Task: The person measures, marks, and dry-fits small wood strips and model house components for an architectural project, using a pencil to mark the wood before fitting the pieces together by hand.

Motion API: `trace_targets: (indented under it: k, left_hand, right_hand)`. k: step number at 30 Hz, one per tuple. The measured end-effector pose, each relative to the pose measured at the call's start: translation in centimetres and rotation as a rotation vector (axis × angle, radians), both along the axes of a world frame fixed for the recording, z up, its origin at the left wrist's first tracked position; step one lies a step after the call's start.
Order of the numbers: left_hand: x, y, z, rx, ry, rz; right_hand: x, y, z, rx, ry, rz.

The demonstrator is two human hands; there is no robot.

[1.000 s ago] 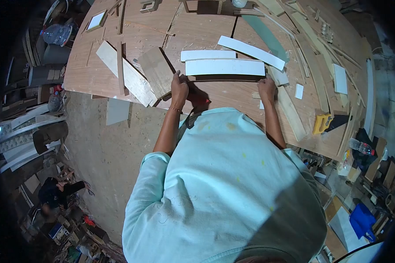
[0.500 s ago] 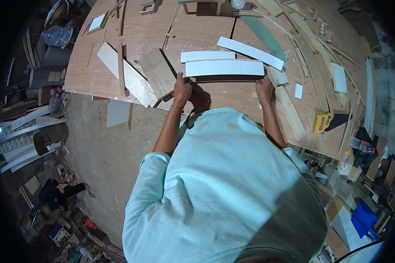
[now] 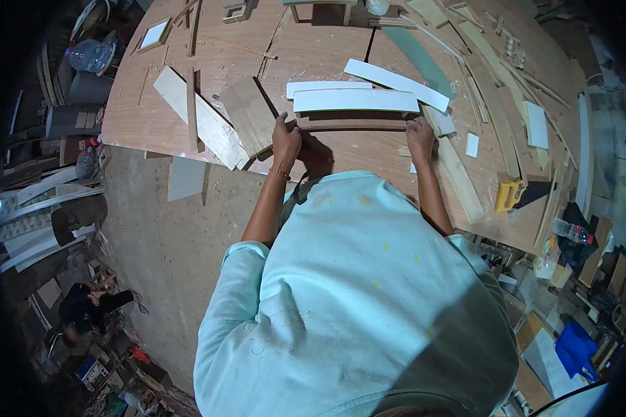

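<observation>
A thin, dark-edged wooden strip (image 3: 355, 128) spans the gap between my hands at the near side of the table. My left hand (image 3: 286, 144) is closed at its left end, beside a brown wooden board (image 3: 250, 117). At the other end, my right hand (image 3: 420, 141) has its fingers closed around the tip, partly hiding it. Just beyond the strip lies a long white board (image 3: 355, 101), with a dark shadow along its near edge. Behind that are a second white board (image 3: 327, 86) and a slanted white board (image 3: 396, 84).
A yellow-handled saw (image 3: 511, 195) lies at the table's right edge near a pale plank (image 3: 460, 179). Long wooden strips crowd the right side. A whitish plank (image 3: 212, 125) overhangs the front left edge. Another person (image 3: 90, 304) is at lower left.
The long white board now shows a narrower face and its near edge sits farther from me. The brown strip between my hands has come into clearer view. My hands have barely shifted.
</observation>
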State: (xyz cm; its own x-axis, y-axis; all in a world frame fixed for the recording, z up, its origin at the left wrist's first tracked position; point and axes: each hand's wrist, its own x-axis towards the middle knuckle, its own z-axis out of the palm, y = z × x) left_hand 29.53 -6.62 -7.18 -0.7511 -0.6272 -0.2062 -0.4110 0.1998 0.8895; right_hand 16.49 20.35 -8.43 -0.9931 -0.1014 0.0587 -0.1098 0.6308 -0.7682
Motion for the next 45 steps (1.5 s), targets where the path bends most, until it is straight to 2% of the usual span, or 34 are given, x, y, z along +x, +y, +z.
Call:
trace_targets:
  k: [4,6,11,18,20,22,29,31,33,45]
  left_hand:
    - [-0.1,-0.1,0.1,-0.008,-0.004,-0.007]
    - [-0.2,-0.1,0.5,0.016,-0.011,0.0]
    - [-0.4,-0.5,-0.1,0.056,-0.02,0.014]
    - [-0.4,-0.7,-0.2,-0.017,-0.024,-0.002]
    - [-0.5,-0.3,1.0,-0.034,-0.032,-0.006]
    - [-0.6,0.1,2.6,0.081,-0.008,0.013]
    - [-0.9,-0.5,1.5,0.057,0.015,0.018]
    - [-1.0,-0.6,1.2,-0.022,0.003,0.007]
    - [-1.0,-0.6,1.2,-0.02,-0.005,0.008]
    - [-1.2,-0.8,0.5,0.078,0.062,0.044]
  right_hand:
    - [0.0,-0.1,0.5,0.09,-0.02,-0.001]
    - [-0.3,-0.1,-0.5,-0.12,-0.071,-0.083]
    - [-0.3,-0.2,0.7,-0.081,-0.144,-0.081]
    - [-0.6,-0.2,0.7,-0.081,-0.213,-0.079]
    - [-0.9,0.0,-0.1,-0.088,-0.206,-0.083]
    - [-0.9,-0.1,0.1,-0.096,-0.199,-0.086]
    - [-1.1,-0.1,1.0,-0.147,-0.232,-0.093]
    - [-1.3,0.1,0.4,-0.147,-0.232,-0.094]
    - [-1.4,0.2,0.0,-0.085,-0.2,-0.079]
    - [-1.6,0.1,0.3,-0.136,-0.14,-0.067]
